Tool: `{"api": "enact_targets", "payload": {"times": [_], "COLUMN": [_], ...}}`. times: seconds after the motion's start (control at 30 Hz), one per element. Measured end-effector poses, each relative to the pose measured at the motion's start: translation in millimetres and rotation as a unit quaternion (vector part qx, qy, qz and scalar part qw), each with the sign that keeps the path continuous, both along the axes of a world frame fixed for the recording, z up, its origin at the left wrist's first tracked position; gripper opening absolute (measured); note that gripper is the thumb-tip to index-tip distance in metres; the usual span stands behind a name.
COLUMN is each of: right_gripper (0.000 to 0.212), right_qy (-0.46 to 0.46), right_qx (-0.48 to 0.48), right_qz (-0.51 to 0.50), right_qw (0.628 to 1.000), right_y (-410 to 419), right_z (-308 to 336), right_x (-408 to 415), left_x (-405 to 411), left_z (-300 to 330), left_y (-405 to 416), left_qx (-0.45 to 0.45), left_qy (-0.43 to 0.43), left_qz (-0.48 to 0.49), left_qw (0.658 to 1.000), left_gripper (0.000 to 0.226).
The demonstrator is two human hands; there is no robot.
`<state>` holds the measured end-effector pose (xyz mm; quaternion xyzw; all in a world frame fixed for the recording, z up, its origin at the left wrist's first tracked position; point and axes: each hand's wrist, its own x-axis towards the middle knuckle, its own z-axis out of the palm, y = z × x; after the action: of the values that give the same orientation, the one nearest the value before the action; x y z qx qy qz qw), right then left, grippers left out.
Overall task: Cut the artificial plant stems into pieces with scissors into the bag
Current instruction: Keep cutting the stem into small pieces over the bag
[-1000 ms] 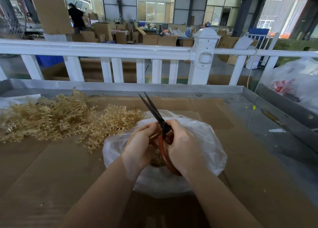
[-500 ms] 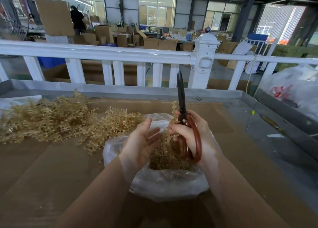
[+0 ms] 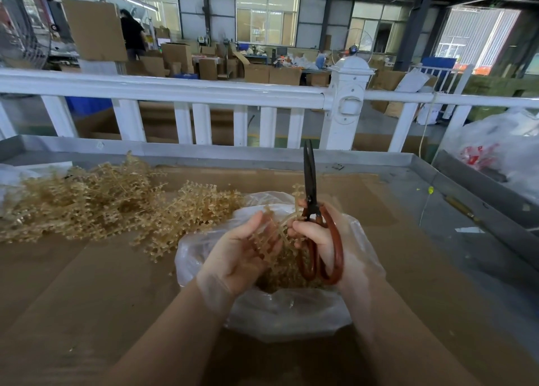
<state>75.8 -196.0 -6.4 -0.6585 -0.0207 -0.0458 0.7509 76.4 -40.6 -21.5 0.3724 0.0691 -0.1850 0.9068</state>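
Cardboard table (image 3: 87, 298), stem (image 3: 274, 234) between hands, over bag (image 3: 291, 312)

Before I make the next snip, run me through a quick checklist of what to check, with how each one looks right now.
1. Scissors held by right hand: ok.
2. Blades pointing away from you, closed: ok.
3. Stem between the blades: not ok, it sits beside them.
4. Left hand gripping stem: cannot tell, fingers look relaxed.
5. Bag open under both hands: ok.
6. Uncut pile within reach: ok, likely.
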Motion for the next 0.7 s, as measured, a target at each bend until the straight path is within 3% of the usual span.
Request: {"api": "enact_targets", "payload": {"times": [0.2,0.3,0.37,0.5,0.7], "right_gripper": [0.03,0.02,0.014,0.02,0.038], "right_qy": [-0.05,-0.111,-0.15,-0.151,-0.169], "right_qx": [-0.114,-0.171,-0.261,-0.384,-0.446], "right_qz": [-0.019,-0.031,-0.056,-0.088,-0.102], "right_qw": [0.992,0.978,0.952,0.906,0.873], "right_y": [4.8,6.2,2.5,-4.7,-5.3], "right_z": [-5.3,-6.7,-11.6,-26.5,-43.1], "right_x": [1.7,-0.1,-1.1,-5.1,-11.1], "left_x": [-3.4,2.7,6.1,8.7,12.9], "left_z": [-5.4,-6.6,-7.8,-13.8,-20.0], "left_y": [-6.7,-9.1,-8.3,-5.4,-7.0], "left_qx": [0.128,0.156,0.162,0.161,0.191], "left_qy": [-0.049,-0.021,-0.008,-0.006,0.006], "left_qz": [-0.055,0.013,0.067,0.115,0.149], "left_qw": [0.989,0.987,0.984,0.98,0.97], "left_gripper": [0.044,0.037,0.027,0.02,0.018]}}
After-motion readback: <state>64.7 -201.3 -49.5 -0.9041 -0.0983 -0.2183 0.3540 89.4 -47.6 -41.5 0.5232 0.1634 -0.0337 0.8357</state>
